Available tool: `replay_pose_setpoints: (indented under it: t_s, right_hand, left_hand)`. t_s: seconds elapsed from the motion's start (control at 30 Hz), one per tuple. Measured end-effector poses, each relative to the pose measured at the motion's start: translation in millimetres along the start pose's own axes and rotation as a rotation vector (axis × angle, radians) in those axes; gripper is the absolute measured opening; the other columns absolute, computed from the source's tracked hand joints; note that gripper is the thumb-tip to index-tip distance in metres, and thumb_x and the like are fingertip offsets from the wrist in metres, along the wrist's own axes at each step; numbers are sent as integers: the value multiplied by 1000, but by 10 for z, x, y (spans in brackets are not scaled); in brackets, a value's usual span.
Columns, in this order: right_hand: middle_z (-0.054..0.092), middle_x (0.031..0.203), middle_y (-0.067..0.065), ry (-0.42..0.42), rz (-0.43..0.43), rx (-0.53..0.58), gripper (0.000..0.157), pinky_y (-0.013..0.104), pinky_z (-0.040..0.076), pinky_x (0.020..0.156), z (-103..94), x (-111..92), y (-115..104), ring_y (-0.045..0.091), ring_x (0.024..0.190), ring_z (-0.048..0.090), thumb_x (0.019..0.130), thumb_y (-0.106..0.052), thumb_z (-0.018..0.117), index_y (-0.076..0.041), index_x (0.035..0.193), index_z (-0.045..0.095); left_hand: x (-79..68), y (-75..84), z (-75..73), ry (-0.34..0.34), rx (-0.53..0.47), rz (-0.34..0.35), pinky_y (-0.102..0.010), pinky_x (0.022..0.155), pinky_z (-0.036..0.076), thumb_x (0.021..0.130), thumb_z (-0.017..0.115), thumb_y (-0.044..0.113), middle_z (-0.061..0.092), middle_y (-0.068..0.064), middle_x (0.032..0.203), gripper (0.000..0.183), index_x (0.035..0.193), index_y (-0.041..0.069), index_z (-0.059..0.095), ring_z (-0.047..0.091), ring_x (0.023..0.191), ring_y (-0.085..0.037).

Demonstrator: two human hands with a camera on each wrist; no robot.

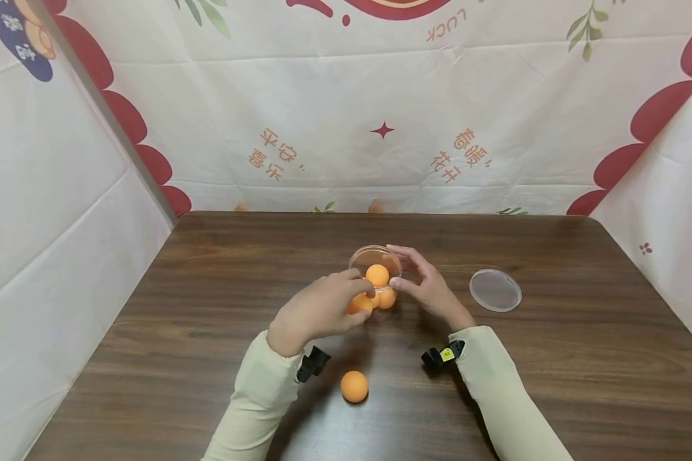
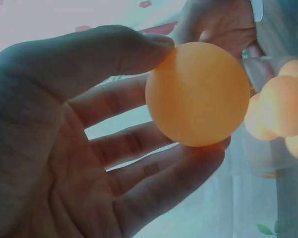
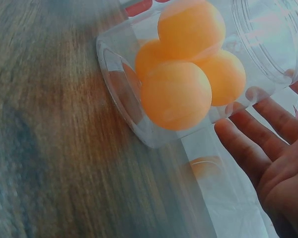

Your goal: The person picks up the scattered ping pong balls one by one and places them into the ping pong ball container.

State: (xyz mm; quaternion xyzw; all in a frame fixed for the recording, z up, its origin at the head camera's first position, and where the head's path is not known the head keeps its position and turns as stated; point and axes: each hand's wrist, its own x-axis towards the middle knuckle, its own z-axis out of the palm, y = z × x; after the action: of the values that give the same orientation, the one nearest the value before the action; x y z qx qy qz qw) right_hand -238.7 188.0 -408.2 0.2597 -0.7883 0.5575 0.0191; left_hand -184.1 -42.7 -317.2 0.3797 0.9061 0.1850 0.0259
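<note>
My left hand (image 1: 321,307) pinches an orange table tennis ball (image 2: 197,94) between thumb and fingertips. It is close beside a clear plastic jar (image 1: 357,256) that stands on the table with its round mouth up. Several more orange balls (image 3: 176,96) lie piled in the bottom of the jar, seen through its wall in the right wrist view. From the right side my right hand (image 1: 429,288) holds the jar near its mouth, thumb at the front and fingers behind.
One loose orange ball (image 1: 354,387) lies on the dark wooden table (image 1: 207,384) between the forearms. A clear round lid (image 1: 495,290) lies flat to the right of the right hand. Printed white cloth (image 1: 346,128) hangs behind the table and along both sides.
</note>
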Motion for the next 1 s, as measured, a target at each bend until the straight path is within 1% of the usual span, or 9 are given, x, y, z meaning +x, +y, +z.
replay_pose_setpoints:
  t_s: [0.13, 0.2, 0.33, 0.4, 0.53, 0.67, 0.83, 0.9, 1.0]
  right_hand:
    - [47, 139, 17, 6, -2, -5, 58, 31, 45, 97, -16, -2, 2, 36, 123, 50, 88, -3, 64, -9, 141, 41]
    - [48, 139, 17, 7, -4, -13, 58, 32, 45, 97, -20, -2, 13, 36, 123, 50, 88, -3, 63, -9, 141, 41]
    - [48, 138, 18, 3, 0, -14, 58, 46, 45, 97, -22, -13, 24, 37, 122, 50, 88, -3, 63, -9, 141, 41]
    - [48, 138, 18, -1, 4, -10, 58, 53, 43, 97, -21, -19, 24, 38, 122, 50, 89, -4, 63, -9, 141, 41]
    - [47, 137, 19, -4, 3, -6, 58, 58, 40, 98, -25, -24, 20, 38, 123, 49, 89, -4, 62, -10, 142, 40]
    - [48, 137, 17, 2, -5, -9, 58, 56, 41, 98, -12, -24, 27, 36, 123, 49, 89, -3, 62, -10, 142, 41]
    - [47, 139, 15, -12, -15, -8, 58, 51, 43, 98, 32, -19, 43, 33, 124, 49, 90, -4, 62, -11, 142, 40]
    - [47, 139, 14, -15, -19, -4, 58, 52, 43, 98, 38, -12, 43, 32, 124, 49, 90, -4, 62, -12, 143, 40]
    - [48, 139, 13, -12, -23, 0, 57, 54, 43, 97, 24, 1, 30, 32, 123, 50, 90, -5, 62, -13, 142, 40]
  left_hand:
    - [-9, -23, -63, 62, -24, -7, -27, 71, 48, 86, 70, 16, 60, -4, 106, 25, 109, 7, 66, 55, 76, -14]
    - [-4, -32, -79, 99, -18, -3, -28, 71, 48, 86, 69, 15, 60, -5, 109, 25, 108, 8, 65, 55, 76, -15]
    - [40, -50, -84, 186, -1, 55, -24, 64, 46, 85, 69, 13, 58, -6, 103, 22, 106, 7, 65, 53, 67, -13]
    - [78, -65, -76, 233, 4, 83, -21, 62, 45, 85, 68, 11, 58, -5, 101, 23, 107, 8, 65, 51, 66, -11]
    - [155, -98, -61, 312, 3, 107, -18, 61, 44, 85, 68, 9, 57, -4, 100, 23, 108, 9, 65, 51, 66, -10]
    - [219, -143, -32, 345, -4, 122, -19, 61, 46, 85, 67, 9, 58, -6, 104, 23, 108, 6, 65, 52, 66, -10]
    - [278, -229, 37, 362, 9, 128, -22, 67, 49, 86, 67, 8, 57, -6, 105, 23, 109, 5, 64, 55, 77, -13]
    - [300, -259, 63, 371, 10, 135, -23, 69, 50, 86, 67, 8, 57, -6, 105, 24, 109, 4, 64, 56, 81, -13]
    - [339, -287, 95, 379, -2, 151, -23, 69, 50, 87, 67, 9, 57, -7, 104, 24, 109, 3, 64, 56, 81, -13]
